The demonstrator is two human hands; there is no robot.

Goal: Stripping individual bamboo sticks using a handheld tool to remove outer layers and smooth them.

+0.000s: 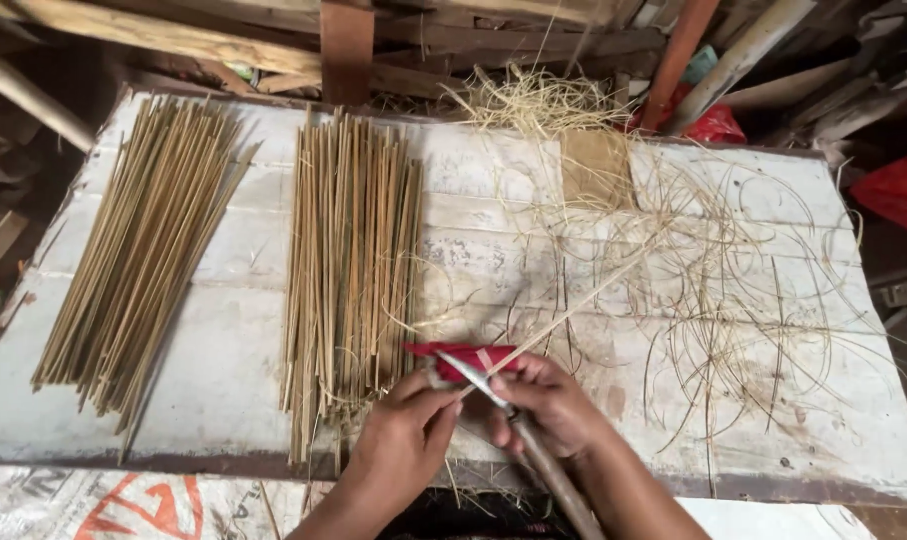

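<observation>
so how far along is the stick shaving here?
Done: two piles of trimmed sticks, left pile and middle pile, plus loose shavings spread on the white board. In hand: right hand holds a knife against one thin stick; left hand steadies it by the red cloth. No untrimmed stock is visible, so the remainder can't be judged.

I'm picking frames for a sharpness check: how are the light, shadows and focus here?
Head view: soft, even light on the white table, no glare; the two bundles of bamboo sticks are crisp; the rafters and clutter along the top sit in deep shadow; the left hand, right hand and knife look slightly soft; the table edges bow a little, as from a wide lens.
</observation>
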